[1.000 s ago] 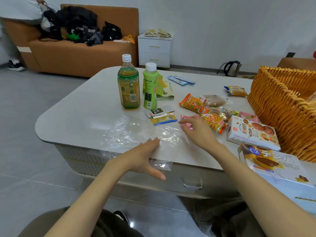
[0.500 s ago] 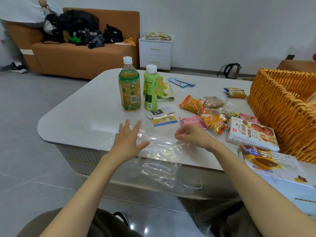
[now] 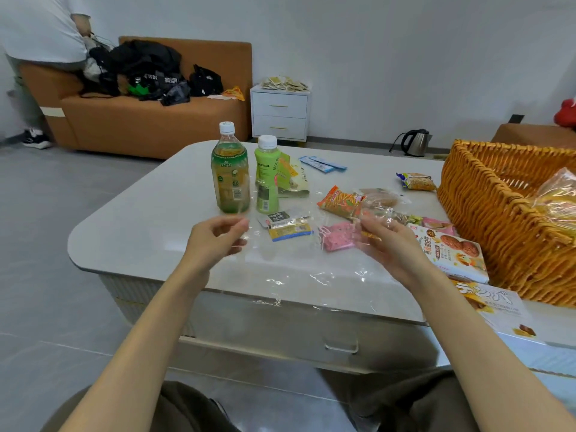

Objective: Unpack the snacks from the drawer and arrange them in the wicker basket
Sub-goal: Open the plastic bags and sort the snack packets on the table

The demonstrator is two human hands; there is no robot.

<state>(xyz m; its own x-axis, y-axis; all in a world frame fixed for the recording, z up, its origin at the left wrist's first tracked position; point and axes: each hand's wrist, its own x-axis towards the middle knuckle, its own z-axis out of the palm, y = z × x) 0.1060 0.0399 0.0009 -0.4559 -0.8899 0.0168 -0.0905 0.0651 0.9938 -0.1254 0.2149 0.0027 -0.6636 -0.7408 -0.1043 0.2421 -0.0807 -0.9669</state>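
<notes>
Both hands have lifted off the table (image 3: 140, 219) since half a second ago, taking the clear bag (image 3: 314, 277) up with them. Left hand (image 3: 218, 241) hovers in front of the green bottles (image 3: 230, 173), its fingers curled, thumb and fingertips pinching the bag's left edge. Right hand (image 3: 389, 244) pinches the right edge above the pink packet (image 3: 338, 240). Between them the bag hangs as a loose sheet, draping over the table's near edge toward the drawer (image 3: 341, 347).

Snacks lie on the table: an orange packet (image 3: 339, 202), a yellow sachet (image 3: 290, 232) and a biscuit box (image 3: 452, 254) just beside the basket (image 3: 498, 219). The basket stands at the table's right end with a bread pack (image 3: 558, 207) inside.
</notes>
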